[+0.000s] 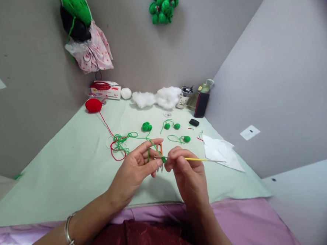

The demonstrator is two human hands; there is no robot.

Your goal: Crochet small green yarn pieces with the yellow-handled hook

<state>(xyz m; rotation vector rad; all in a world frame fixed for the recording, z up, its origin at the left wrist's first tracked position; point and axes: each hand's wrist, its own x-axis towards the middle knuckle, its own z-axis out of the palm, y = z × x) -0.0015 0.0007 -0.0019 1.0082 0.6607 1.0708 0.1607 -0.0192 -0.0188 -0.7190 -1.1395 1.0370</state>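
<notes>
My left hand [139, 162] pinches a small green crochet piece [164, 159] between thumb and fingers, with green yarn running over its raised index finger. Pinched in my right hand [187, 169] is a crochet hook [196, 159] with a yellow handle; its metal tip meets the green piece. Small scissors with orange handles [159, 148] hang at my left hand's fingers, blades pointing down. Behind the hands lies a green yarn ball [146, 127]. Loose green yarn [120, 141] is tangled with red yarn left of my left hand.
Small green crocheted balls [187, 139] and a black object [194, 122] lie beyond my right hand. A white cloth [222, 152] is at right. Along the back stand a red yarn ball [93, 105], white stuffing [169, 97], a cup [182, 100] and a phone [201, 105].
</notes>
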